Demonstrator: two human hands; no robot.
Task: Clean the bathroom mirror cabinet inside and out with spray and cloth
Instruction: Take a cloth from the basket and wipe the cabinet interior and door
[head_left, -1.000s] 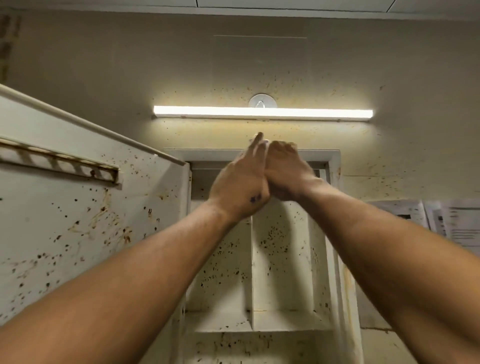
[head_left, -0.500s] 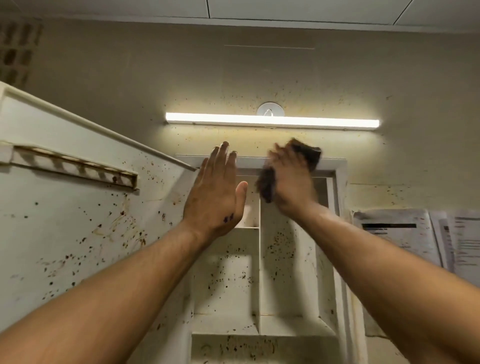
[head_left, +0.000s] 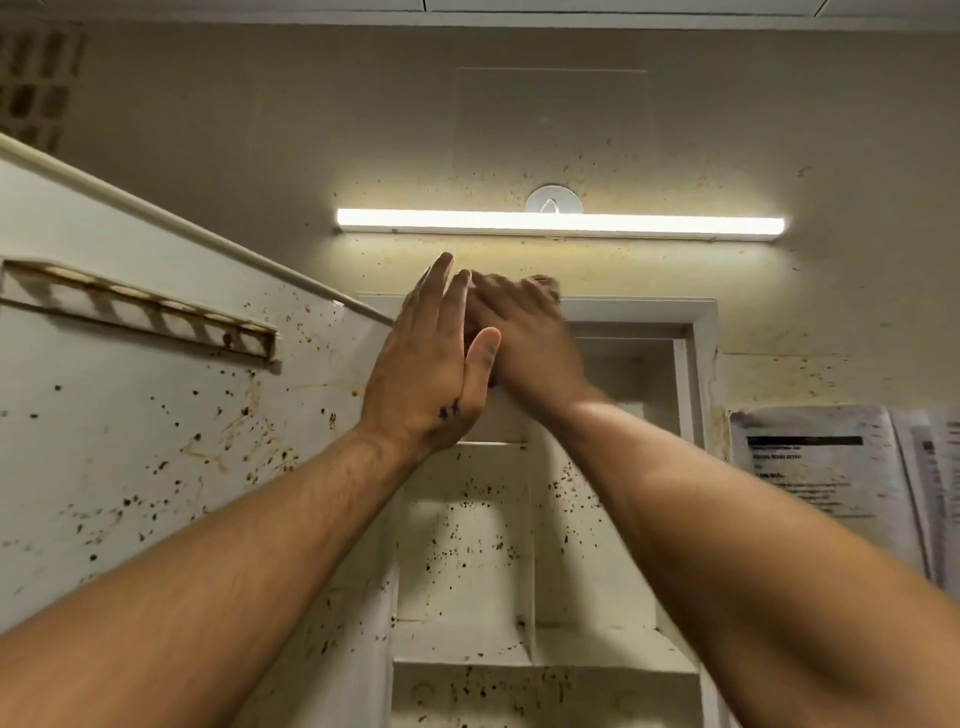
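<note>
left hand (head_left: 431, 364) stayed flat, fingers straight | right hand (head_left: 524, 338) slid left up against it, blurry over the cloth (head_left: 549, 286), couldn't tell its grip | at cabinet (head_left: 639, 312) top

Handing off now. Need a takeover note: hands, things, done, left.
Left hand: open, fingers straight, raised at the cabinet top-left corner, holding nothing.
Right hand: at the cabinet's top edge, blurred. A dark bit of cloth shows at its fingertips; grip unclear.
Spray: not in view.
Door: swung open on the left, inner face covered in brown specks.
Done: nothing looks clean yet.
Left: top edge, shelves and back wall (all speckled), door inside, then the outside.
</note>
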